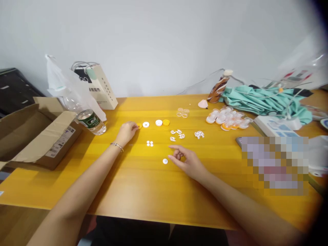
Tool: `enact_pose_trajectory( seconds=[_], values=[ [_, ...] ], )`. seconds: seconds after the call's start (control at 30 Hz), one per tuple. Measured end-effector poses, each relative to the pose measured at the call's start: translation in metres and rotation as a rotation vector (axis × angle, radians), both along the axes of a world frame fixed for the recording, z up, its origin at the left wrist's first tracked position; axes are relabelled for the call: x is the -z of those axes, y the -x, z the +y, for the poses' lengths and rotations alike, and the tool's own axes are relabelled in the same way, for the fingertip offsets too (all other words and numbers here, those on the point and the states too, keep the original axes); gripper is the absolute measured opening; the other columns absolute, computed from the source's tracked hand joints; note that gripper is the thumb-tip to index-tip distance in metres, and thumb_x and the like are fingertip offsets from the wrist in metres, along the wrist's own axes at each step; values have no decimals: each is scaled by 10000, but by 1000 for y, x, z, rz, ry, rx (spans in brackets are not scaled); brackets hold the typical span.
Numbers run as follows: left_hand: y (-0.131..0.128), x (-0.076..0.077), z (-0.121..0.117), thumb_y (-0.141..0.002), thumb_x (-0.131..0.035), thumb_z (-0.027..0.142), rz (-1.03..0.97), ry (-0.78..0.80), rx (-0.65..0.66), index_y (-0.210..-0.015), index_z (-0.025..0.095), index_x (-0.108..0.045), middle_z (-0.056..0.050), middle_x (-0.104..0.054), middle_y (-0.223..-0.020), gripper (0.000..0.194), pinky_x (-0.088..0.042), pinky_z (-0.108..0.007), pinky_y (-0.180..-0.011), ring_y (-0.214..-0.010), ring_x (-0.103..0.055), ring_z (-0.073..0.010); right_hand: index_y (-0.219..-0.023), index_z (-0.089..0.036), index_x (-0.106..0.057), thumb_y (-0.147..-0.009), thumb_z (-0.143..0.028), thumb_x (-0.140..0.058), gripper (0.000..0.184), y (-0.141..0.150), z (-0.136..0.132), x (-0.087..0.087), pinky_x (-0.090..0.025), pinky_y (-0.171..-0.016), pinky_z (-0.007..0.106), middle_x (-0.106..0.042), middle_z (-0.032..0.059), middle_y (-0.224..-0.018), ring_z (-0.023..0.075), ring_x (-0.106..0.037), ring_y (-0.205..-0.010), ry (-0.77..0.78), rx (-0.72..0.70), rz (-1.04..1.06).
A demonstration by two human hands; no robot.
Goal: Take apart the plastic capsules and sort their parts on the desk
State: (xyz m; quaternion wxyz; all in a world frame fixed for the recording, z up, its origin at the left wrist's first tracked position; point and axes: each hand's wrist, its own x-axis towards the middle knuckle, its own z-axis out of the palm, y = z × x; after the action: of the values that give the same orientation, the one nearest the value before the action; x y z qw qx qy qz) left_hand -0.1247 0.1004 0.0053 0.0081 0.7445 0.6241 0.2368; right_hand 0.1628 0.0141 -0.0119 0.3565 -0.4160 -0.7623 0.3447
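Note:
My left hand (127,132), with a bracelet on its wrist, has its fingertips closed on the edge of a yellow disc (139,126). Just right of that disc lie a white ring (146,124), a white disc (159,122) and another yellow disc (166,122). My right hand (189,163) holds nothing; its index finger and thumb are apart, the other fingers curled. Left of its thumb a small white round piece (165,161) with a raised centre lies on the table. Between the hands are several small white dots (150,143). Several white openwork pieces (177,135) lie beyond my right hand.
More white openwork pieces (199,134), clear rings (182,112) and a cluster of clear-and-orange assemblies (228,118) lie on the wooden table (133,191). A cardboard box (58,147) and water bottle (91,122) stand left. A brown bottle (218,89) and teal umbrella (263,99) are at right.

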Motion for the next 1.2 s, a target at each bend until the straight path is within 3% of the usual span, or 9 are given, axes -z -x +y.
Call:
enact_pose_trajectory(
  seconds=[0.17, 0.3, 0.37, 0.5, 0.6, 0.77, 0.9, 1.03, 1.2],
  values=[
    [-2, 7, 9, -786, -528, 182, 0, -24, -6, -827, 179, -634, -76, -649, -942, 113, -452, -348, -842, -913, -591, -227, -1032, -191, -546, -804, -333, -526, 270, -1, 1, -1, -443, -571, 230, -525, -13, -672, 103, -485, -577, -11, -10, -26],
    [-15, 5, -10, -818, -505, 217, -45, -197, 22, -1038, 159, -575, -119, -514, -1193, 237, -386, -398, -965, -1111, -485, -242, -1020, -189, -563, -820, -318, -494, 248, -2, 2, -1, -438, -572, 227, -535, -7, -674, 106, -496, -586, -29, 8, -42],
    [-30, -1, -32, -839, -480, 230, -65, -222, 179, -1083, 174, -548, -103, -517, -1153, 259, -394, -387, -963, -1082, -496, -218, -1022, -188, -569, -837, -315, -463, 248, -2, 2, 0, -434, -569, 226, -547, -3, -677, 108, -506, -592, -37, 18, -45],
    [-65, -12, -81, -890, -339, 141, -17, -12, 621, -1196, 202, -478, -82, -545, -1067, 342, -439, -299, -907, -1008, -523, -160, -995, -182, -573, -851, -323, -435, 245, -4, 5, -5, -430, -552, 230, -556, 1, -676, 118, -515, -590, -43, 53, -35],
    [-82, -12, -103, -901, -378, 215, 88, 19, 745, -1183, 198, -490, -81, -554, -1061, 304, -442, -310, -892, -991, -528, -173, -960, -189, -577, -851, -334, -427, 235, -18, 17, -12, -440, -566, 252, -572, 18, -705, 139, -525, -610, -94, 149, -35],
    [-84, -6, -105, -913, -376, 250, 130, -4, 755, -1069, 195, -556, -65, -576, -1009, 244, -464, -282, -828, -917, -550, -157, -950, -170, -578, -829, -327, -424, 251, -77, 60, -21, -421, -799, 384, -590, 103, -887, 226, -535, -856, -416, 639, -169],
    [-80, -5, -102, -918, -347, 201, 86, 6, 760, -1012, 192, -575, -52, -594, -949, 247, -472, -252, -787, -864, -559, -133, -1193, -86, -471, -780, -310, -455, 470, -123, 85, -15, -291, -948, 493, -453, 208, -1210, 328, -374, -1149, -534, 995, -395],
    [-78, -5, -103, -910, -346, 172, 56, 8, 774, -969, 187, -587, -45, -607, -918, 249, -474, -244, -764, -836, -560, -125, -1237, -54, -434, -797, -234, -385, 478, -136, 91, -4, -291, -942, 525, -377, 216, -1323, 350, -305, -1224, -482, 919, -570],
    [-64, -11, -91, -899, -371, 166, -35, -123, 648, -958, 186, -592, -58, -613, -909, 229, -457, -277, -804, -852, -560, -137, -1118, -76, -537, -782, -215, -377, 397, -134, 92, 0, -344, -901, 496, -504, 209, -1203, 338, -400, -1154, -486, 889, -628]
  ],
)
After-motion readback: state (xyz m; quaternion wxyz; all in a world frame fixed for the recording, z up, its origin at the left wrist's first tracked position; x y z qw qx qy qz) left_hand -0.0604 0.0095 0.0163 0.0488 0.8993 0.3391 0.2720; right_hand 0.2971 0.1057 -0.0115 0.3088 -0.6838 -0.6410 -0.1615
